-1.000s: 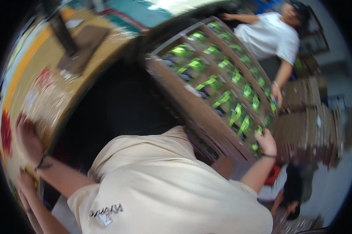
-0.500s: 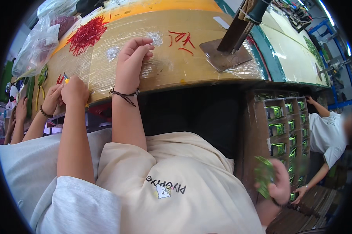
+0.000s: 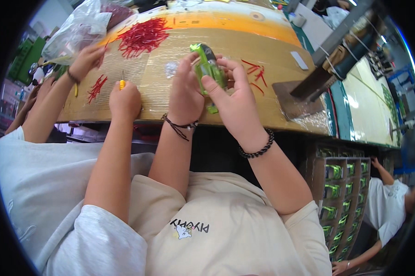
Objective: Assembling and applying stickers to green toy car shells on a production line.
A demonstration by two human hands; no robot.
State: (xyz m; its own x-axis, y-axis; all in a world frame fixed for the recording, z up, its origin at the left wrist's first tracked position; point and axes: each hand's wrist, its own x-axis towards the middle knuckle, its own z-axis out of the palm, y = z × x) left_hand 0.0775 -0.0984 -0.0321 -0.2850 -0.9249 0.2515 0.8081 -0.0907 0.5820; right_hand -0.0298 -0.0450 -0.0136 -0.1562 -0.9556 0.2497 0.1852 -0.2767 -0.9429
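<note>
A bright green plastic part with a dark upper section (image 3: 209,69), shaped like a toy car body, is held above the table between my two hands. My left hand (image 3: 187,94) cups its left side. On the other side, my right hand (image 3: 237,99) has its thumb across the front and its fingers behind. Part of the green piece is covered by the fingers. Several thin red strips (image 3: 258,72) lie on the table to the right of my hands. A small crumpled clear piece (image 3: 171,69) lies left of the green part.
A red strip heap (image 3: 144,37) lies at the far left of the film-covered table (image 3: 244,46). A co-worker's hand (image 3: 124,101) with a yellow-handled tool is close on my left. A metal post (image 3: 327,69) rises at right. Below it stands a divided carton (image 3: 315,184) of green parts.
My right hand has come up from beside the carton at lower right with the green part. Both hands now hold it over the table. The view has shifted, and the co-worker's far hand has lifted.
</note>
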